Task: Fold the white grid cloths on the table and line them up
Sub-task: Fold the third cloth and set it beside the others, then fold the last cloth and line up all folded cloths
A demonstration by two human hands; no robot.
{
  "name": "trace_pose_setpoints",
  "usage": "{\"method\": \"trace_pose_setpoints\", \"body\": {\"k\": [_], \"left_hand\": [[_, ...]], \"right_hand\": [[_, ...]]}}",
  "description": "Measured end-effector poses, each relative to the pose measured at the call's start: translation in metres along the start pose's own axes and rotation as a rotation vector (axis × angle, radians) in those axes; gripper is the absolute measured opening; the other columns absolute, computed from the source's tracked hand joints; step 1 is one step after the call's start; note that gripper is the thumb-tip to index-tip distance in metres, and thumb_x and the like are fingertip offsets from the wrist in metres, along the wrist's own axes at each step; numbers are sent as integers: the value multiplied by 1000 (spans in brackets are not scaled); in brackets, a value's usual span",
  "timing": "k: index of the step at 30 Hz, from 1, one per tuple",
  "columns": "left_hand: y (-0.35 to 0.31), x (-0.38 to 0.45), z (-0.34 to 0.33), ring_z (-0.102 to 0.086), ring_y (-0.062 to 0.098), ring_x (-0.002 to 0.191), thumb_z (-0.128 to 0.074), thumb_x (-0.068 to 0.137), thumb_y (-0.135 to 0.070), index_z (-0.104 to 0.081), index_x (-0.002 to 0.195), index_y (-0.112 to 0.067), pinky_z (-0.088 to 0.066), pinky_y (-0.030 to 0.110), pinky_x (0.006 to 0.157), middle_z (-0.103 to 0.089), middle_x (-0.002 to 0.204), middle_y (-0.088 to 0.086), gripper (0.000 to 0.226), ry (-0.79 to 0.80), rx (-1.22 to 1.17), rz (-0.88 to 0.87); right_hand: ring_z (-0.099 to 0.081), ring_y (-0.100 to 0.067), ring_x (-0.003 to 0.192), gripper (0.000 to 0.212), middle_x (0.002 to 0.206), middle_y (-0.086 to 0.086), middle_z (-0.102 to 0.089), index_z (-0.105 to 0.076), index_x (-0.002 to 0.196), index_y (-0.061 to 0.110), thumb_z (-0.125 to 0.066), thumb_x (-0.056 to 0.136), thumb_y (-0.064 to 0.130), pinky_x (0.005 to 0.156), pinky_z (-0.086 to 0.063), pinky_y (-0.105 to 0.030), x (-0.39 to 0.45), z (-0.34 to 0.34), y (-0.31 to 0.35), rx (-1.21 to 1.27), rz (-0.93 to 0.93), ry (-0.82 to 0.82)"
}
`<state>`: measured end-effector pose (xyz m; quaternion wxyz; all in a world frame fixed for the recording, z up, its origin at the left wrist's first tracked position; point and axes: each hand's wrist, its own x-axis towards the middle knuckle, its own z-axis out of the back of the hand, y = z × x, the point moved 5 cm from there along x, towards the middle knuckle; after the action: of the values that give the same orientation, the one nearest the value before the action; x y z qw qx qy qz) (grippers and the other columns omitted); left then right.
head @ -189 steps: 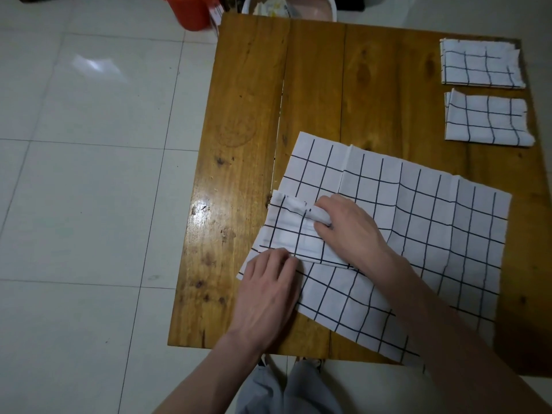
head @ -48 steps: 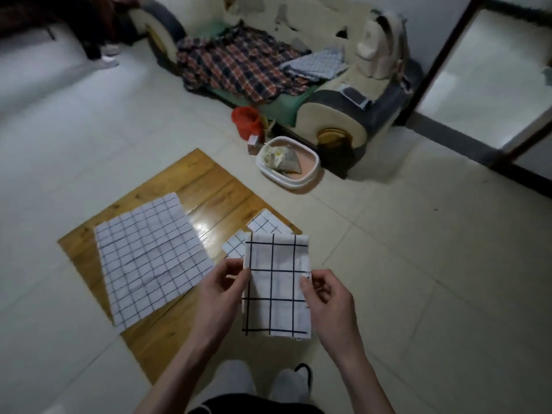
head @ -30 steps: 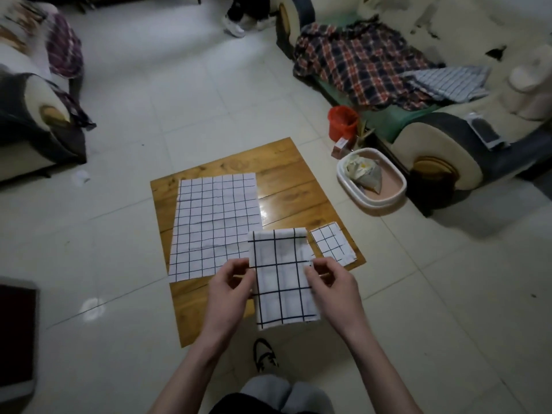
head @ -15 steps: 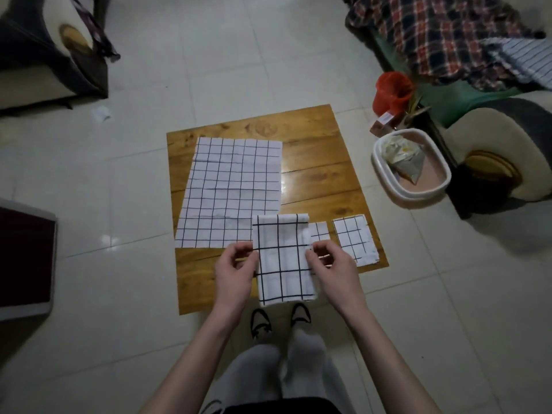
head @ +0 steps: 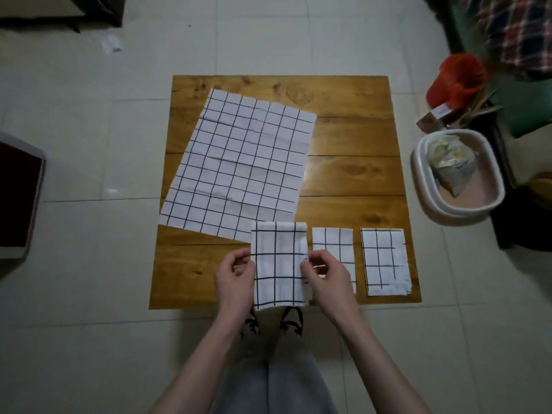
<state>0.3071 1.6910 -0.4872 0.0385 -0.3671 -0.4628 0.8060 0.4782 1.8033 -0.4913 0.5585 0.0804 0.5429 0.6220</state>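
Observation:
I hold a folded white grid cloth (head: 279, 264) above the near edge of the wooden table (head: 352, 174). My left hand (head: 234, 282) pinches its left edge and my right hand (head: 325, 279) pinches its right edge. Two folded grid cloths lie side by side on the table's near right: one (head: 334, 246) partly behind my right hand, the other (head: 383, 261) near the right edge. A large unfolded grid cloth (head: 242, 165) lies flat on the left half of the table, its near left corner hanging over the edge.
A white basin (head: 424, 189) with a bag in it sits on the tiled floor right of the table, with a red bucket (head: 457, 79) behind it. A dark-screened device (head: 18, 195) lies at the far left. My shoes (head: 273, 322) stand at the table's near edge.
The view has tilted down over the table. Both hands keep pinching the folded cloth, which now hangs left of the two folded cloths at the near edge.

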Motion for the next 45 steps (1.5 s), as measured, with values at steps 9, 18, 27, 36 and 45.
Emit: {"method": "trace_pose_setpoints", "body": {"k": [9,18,27,36,45], "left_hand": [[57,46,-28,-61,9,95,-60,100,-2,-63,104,-29,-46,17,71,-63,108,-3,28,-16,7,136],[85,79,-51,-63,12,99,-58,101,-2,-63,118,-23,-55,23,81,-63,110,-3,27,-18,68,179],[99,91,-55,-66,20,94,-59,102,-13,-60,132,-25,-55,28,72,-64,119,3,32,77,276,147],[57,68,-20,-66,18,102,-53,106,-28,-53,143,-28,-60,37,86,-61,129,-1,37,181,410,21],[-58,-33,58,-51,-7,120,-50,107,-40,-54,134,-41,-49,28,101,-53,125,-28,27,58,255,-287]], "right_hand": [[-63,-5,89,12,96,8,-68,-67,112,21,-64,101,23,67,-48,-8,33,-29,-46,-50,-120,18],[-61,-2,97,30,104,12,-66,-64,131,17,-61,102,26,75,-46,-13,61,-50,-80,-85,-234,8],[-59,-9,100,38,110,7,-63,-59,140,12,-57,103,23,87,-47,-26,63,-59,-80,-169,-265,-87],[-58,-16,117,43,135,-5,-63,-55,144,13,-58,103,26,99,-51,-33,29,-46,-43,-228,-205,-103],[-46,-4,133,47,146,7,-56,-50,149,23,-52,106,41,108,-35,-22,-60,0,90,-351,224,-74]]}}
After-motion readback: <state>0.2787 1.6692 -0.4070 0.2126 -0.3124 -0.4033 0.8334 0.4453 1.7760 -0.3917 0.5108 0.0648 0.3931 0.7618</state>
